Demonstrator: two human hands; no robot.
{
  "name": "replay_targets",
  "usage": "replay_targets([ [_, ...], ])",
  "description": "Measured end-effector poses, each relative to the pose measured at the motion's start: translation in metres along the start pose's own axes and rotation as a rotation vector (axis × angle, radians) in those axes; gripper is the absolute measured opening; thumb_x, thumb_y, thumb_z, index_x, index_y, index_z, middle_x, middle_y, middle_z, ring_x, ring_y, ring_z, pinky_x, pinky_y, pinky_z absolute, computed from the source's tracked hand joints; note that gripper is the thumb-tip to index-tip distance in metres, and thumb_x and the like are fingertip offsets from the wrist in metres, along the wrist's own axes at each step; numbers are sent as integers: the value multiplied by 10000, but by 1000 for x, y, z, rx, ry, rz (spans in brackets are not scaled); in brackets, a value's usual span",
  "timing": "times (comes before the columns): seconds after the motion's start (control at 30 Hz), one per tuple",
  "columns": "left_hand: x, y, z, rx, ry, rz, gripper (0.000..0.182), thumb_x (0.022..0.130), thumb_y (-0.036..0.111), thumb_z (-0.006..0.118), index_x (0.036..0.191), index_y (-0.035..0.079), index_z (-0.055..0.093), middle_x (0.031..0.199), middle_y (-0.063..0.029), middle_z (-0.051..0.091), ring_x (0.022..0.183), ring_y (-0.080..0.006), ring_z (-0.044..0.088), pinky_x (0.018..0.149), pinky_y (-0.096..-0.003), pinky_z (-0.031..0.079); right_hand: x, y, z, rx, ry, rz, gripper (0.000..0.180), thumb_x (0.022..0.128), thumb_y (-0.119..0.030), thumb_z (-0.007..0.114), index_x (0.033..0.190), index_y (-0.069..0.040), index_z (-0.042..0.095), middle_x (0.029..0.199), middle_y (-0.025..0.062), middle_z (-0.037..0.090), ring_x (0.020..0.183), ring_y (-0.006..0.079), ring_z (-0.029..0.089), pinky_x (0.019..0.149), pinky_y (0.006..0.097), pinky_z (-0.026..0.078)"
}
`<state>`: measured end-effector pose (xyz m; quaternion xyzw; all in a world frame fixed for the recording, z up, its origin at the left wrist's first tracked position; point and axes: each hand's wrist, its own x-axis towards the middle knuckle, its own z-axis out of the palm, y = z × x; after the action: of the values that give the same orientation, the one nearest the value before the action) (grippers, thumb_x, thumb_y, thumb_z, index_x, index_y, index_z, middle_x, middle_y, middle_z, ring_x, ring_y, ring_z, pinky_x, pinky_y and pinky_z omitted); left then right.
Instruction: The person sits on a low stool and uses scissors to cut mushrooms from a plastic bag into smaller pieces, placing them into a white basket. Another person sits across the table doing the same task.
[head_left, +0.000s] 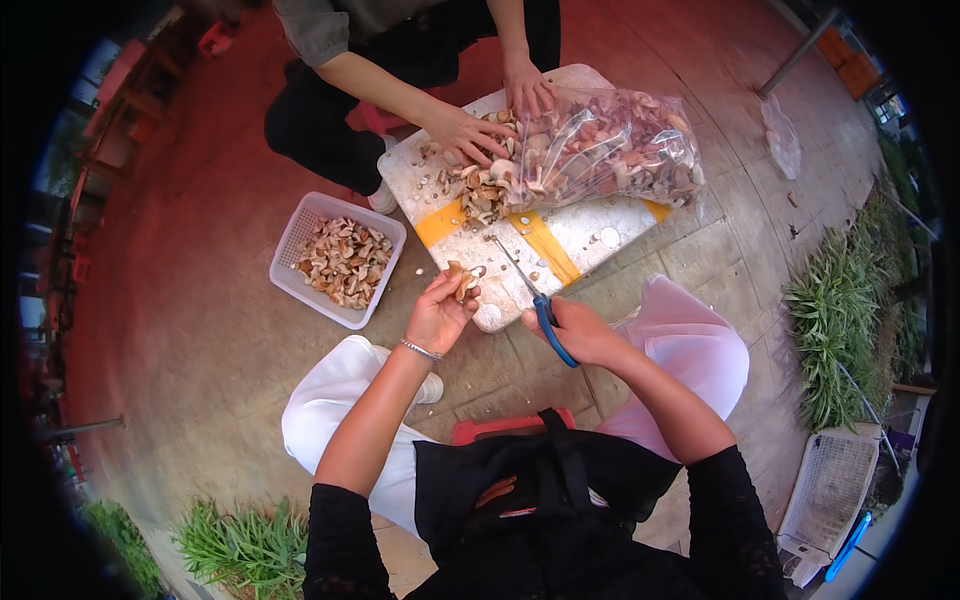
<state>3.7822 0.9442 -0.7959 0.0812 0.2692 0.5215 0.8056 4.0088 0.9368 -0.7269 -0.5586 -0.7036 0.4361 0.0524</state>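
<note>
Between the fingers of my left hand (439, 311) is a brown-capped mushroom (463, 283), above the near left corner of a white foam box lid (607, 244) with yellow tape. My right hand (574, 330) grips scissors with blue handles (551, 322); their blades point away from me over the lid. A clear plastic bag full of mushrooms (622, 146) lies on the lid's right part, and a loose pile of mushrooms (487, 184) spreads at its mouth. To the left, on the ground, stands a white plastic basket (280, 281) partly filled with mushrooms.
Opposite me sits another person, whose hands (469, 135) rest on the mushrooms and the bag. A red stool (480, 429) is under me. Grassy plants (836, 322) and an off-white crate (829, 487) line the right side. An empty plastic bag (781, 135) lies near a metal pole (799, 52).
</note>
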Motion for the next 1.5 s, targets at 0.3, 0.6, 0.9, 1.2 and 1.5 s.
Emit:
replay_targets([
  [0.3,89,42,-32,284,474,13,259,812,335,608,764,108,493,674,-34,508,537,-157,541,357,-255,365,1,-5,-20,65,0,35,676,845,-590,416,771,71,537,779,275,578,791,422,568,693,440,441],
  [0.6,164,48,-22,1942,308,396,324,705,216,681,960,34,602,800,-165,614,726,-323,584,668,-377,468,6,3,-27,67,23,61,680,842,-594,422,774,76,521,765,281,571,777,426,566,688,451,439],
  [0.9,133,5,-20,1612,658,655,253,728,193,636,917,28,603,769,-164,619,740,-291,605,666,-379,466,11,7,-18,56,60,28,686,842,-590,427,754,83,529,742,281,570,760,426,570,664,452,442],
  [1.2,119,13,-25,652,662,331,246,881,201,466,922,-16,576,693,-93,574,577,-161,586,459,-257,498,20,7,-9,34,50,45,735,814,-643,410,766,76,552,759,263,592,767,413,588,671,446,453],
  [1.5,59,-7,18,283,426,182,280,892,299,463,879,34,554,717,-59,558,506,-131,491,384,-244,361,9,-6,7,-252,173,-66,634,811,-574,484,861,58,482,762,241,596,737,400,593,649,451,470],
])
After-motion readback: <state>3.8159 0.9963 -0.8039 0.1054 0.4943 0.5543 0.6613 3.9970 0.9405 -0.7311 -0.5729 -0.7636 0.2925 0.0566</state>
